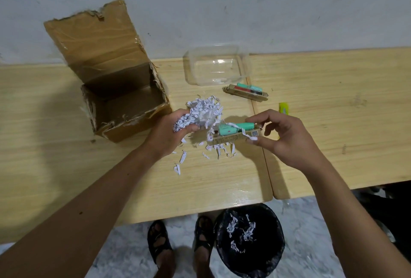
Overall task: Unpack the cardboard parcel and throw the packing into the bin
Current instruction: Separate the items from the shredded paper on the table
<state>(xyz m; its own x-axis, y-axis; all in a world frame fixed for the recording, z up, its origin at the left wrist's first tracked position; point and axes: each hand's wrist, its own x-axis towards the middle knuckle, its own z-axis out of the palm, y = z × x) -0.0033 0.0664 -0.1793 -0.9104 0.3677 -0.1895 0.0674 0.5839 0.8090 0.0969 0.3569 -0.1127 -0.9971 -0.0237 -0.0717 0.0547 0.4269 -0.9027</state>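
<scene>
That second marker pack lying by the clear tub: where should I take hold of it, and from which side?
Judging by its pose, pinch the marker pack across its two long cardboard edges near the middle, coming down from above. It lies flat on the table, long and narrow, with the clear tub close behind it, so come in from the near side.

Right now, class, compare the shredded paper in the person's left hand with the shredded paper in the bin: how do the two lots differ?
The shredded paper in the left hand is a thick bunch gripped above the table; the shredded paper in the bin lies in a few thin clumps. The held bunch sheds strips onto the tabletop; the binned lot is contained down at floor level, by the person's feet. Both are white printed strips.
</scene>
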